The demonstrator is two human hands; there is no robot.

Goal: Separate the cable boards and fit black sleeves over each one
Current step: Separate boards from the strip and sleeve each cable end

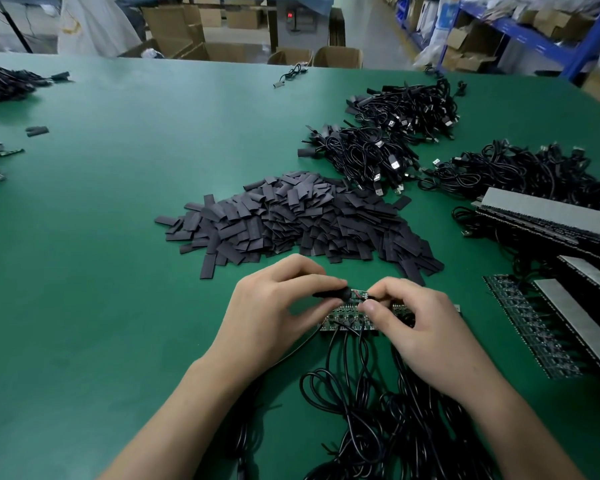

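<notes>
A small board (pixel 359 294) is held just above the counter (pixel 118 237), close to the middle of its near edge. The right hand (pixel 421 325) pinches it between thumb and forefinger. The left hand (pixel 274 306) pinches a black sleeve (pixel 328 295) that meets the board's left end; how far the sleeve is on cannot be told. Both hands are clamped on their pieces, fingertips almost meeting. Under them a strip of boards (pixel 347 320) lies flat on the counter, and its black cables (pixel 361 410) trail to the near edge in loose, tangled loops.

Just beyond the hands, toward the middle of the counter, sits a big pile of sleeves (pixel 291 220). Farther on, toward the far right corner, lie heaps of coiled cables with plugs (pixel 388 140). Along the right edge is another cable heap (pixel 520 171), with stacked board strips (pixel 541 216) in front of it and more strips (pixel 534 334) nearer the near edge.

At the left edge lie more dark cables (pixel 4 83), and two loose sleeves (pixel 37 130) lie near them. A single cable (pixel 290 76) lies by the far edge. Past that edge stand cardboard boxes (pixel 338 57), and a blue shelf (pixel 534 39) stands off the far right corner.
</notes>
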